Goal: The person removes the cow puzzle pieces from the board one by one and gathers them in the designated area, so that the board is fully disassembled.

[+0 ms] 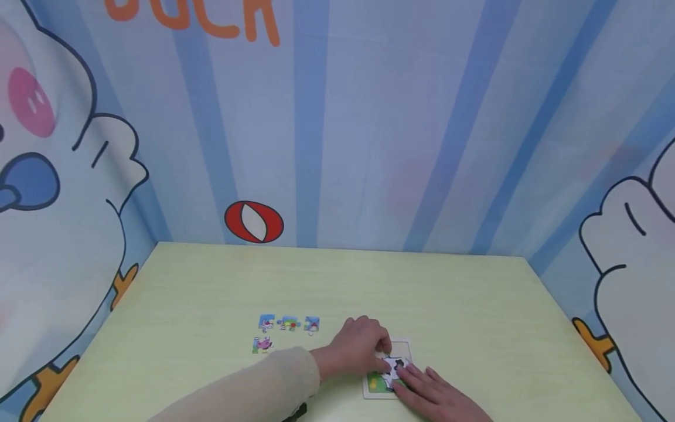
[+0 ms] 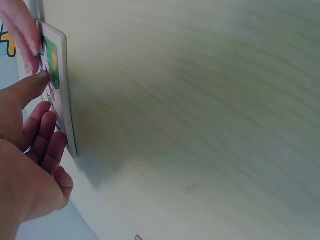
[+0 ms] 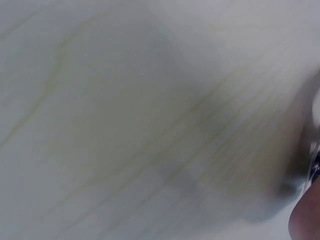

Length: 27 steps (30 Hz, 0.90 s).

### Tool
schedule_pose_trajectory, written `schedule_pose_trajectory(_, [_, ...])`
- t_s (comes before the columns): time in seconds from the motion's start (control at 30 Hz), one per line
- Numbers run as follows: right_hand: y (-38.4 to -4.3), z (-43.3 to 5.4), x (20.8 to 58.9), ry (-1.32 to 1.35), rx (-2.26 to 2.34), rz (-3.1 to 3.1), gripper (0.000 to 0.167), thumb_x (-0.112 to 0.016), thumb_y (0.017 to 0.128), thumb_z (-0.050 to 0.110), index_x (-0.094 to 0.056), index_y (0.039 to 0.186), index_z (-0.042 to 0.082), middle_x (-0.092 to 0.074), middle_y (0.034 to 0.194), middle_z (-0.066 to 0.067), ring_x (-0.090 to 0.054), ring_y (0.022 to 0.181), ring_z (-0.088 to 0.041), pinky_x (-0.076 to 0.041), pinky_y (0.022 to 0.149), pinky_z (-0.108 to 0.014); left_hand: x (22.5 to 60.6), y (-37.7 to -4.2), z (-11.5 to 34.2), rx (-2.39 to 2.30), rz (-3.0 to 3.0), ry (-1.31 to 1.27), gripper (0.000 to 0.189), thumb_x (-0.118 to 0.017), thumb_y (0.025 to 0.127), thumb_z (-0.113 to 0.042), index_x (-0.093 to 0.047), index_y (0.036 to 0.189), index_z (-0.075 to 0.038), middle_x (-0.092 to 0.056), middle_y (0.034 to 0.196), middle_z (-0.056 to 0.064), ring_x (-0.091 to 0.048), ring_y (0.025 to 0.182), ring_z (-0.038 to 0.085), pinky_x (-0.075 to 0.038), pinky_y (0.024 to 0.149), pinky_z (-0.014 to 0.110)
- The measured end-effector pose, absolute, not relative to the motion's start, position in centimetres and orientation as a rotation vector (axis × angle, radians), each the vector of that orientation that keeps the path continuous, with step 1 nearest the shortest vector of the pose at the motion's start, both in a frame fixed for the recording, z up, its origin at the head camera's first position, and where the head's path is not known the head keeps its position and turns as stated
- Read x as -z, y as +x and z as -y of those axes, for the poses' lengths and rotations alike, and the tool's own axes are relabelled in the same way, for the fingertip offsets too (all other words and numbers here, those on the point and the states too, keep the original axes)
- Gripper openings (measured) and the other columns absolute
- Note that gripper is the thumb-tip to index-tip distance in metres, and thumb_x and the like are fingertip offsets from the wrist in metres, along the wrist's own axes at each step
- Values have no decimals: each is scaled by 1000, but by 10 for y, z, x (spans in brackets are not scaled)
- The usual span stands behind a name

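A small framed jigsaw board point(image 1: 378, 395) lies near the front of the table, with green and a black-and-white animal on its picture pieces. My left hand point(image 1: 355, 346) reaches over its left side, thumb and forefinger pinching a white jigsaw piece point(image 1: 391, 364) at the board. In the left wrist view, the thumb of the left hand point(image 2: 22, 95) meets the board's face point(image 2: 62, 75) and the other fingers curl beside it. From the lower right, my right hand point(image 1: 437, 395) rests straight fingertips on the board's pieces. Only a blurred bit of the right hand point(image 3: 306, 217) shows in the right wrist view.
Left of the board lie loose jigsaw pieces: a row of three with a blue one point(image 1: 266, 322), a green-and-blue one point(image 1: 289, 323) and another blue one point(image 1: 312, 323), plus a pink-figured piece point(image 1: 262, 344) below. A striped cartoon backdrop point(image 1: 358, 129) stands behind the pale table point(image 1: 464, 305).
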State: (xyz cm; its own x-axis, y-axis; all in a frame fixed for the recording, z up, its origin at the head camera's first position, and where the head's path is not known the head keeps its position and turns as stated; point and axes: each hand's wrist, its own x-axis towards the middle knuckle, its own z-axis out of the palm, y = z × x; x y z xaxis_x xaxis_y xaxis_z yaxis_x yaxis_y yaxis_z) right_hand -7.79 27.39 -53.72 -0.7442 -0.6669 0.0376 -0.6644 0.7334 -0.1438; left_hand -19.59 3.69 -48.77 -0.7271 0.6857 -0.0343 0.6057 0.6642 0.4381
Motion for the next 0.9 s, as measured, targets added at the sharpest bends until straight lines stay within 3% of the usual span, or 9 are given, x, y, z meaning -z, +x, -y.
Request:
schedule_pose_trajectory(0.07, [-78,-274,538,-1120,244,-2910,74,-49,105,68,-34,168,32,-38,171,2,-27,160,-10,-27,120,-38,487,-196,-37,-597,-2675,1050,21,-92,86,-38,-76,93,-27,-54,84,-16,-46,83,6,-37,82,28])
schedule_pose_trajectory(0.23, [-80,-274,539,-1164,224,-2920,74,-50,105,66,-34,168,31,-40,170,1,-31,159,-9,-44,114,-48,485,-195,-38,-573,-2665,1035,22,-91,87,-38,-74,95,-27,-54,86,-15,-46,85,6,-38,84,29])
schedule_pose_trajectory(0.37, [-81,-275,542,-1218,213,-2953,73,-52,105,64,-36,168,30,-42,169,0,-17,160,-1,-51,108,-51,483,-194,-38,-558,-2663,1020,22,-90,87,-38,-73,94,-26,-53,86,-15,-46,86,6,-38,84,29])
schedule_pose_trajectory(0.5, [-82,-275,544,-1238,206,-2962,73,-53,105,64,-37,167,29,-43,169,0,-9,159,4,-52,107,-50,482,-193,-38,-568,-2658,1006,23,-90,87,-37,-72,94,-26,-52,85,-15,-46,86,6,-37,84,29])
schedule_pose_trajectory(0.73, [-82,-274,541,-1171,213,-2920,73,-50,105,66,-35,168,31,-42,169,0,-34,158,-10,-50,109,-53,483,-192,-38,-598,-2662,987,24,-91,87,-36,-70,94,-26,-53,85,-15,-46,85,5,-37,83,29])
schedule_pose_trajectory(0.83, [-81,-274,541,-1174,214,-2925,73,-50,105,66,-36,168,31,-42,170,0,-30,159,-9,-48,111,-50,482,-191,-38,-627,-2657,970,24,-91,86,-35,-71,94,-26,-54,85,-15,-47,85,5,-38,83,30])
schedule_pose_trajectory(0.9, [-81,-275,542,-1211,220,-2949,73,-51,105,65,-37,167,30,-42,169,0,-22,160,-4,-41,117,-42,479,-190,-37,-665,-2637,940,23,-91,87,-32,-71,95,-24,-56,86,-14,-48,86,5,-39,85,31])
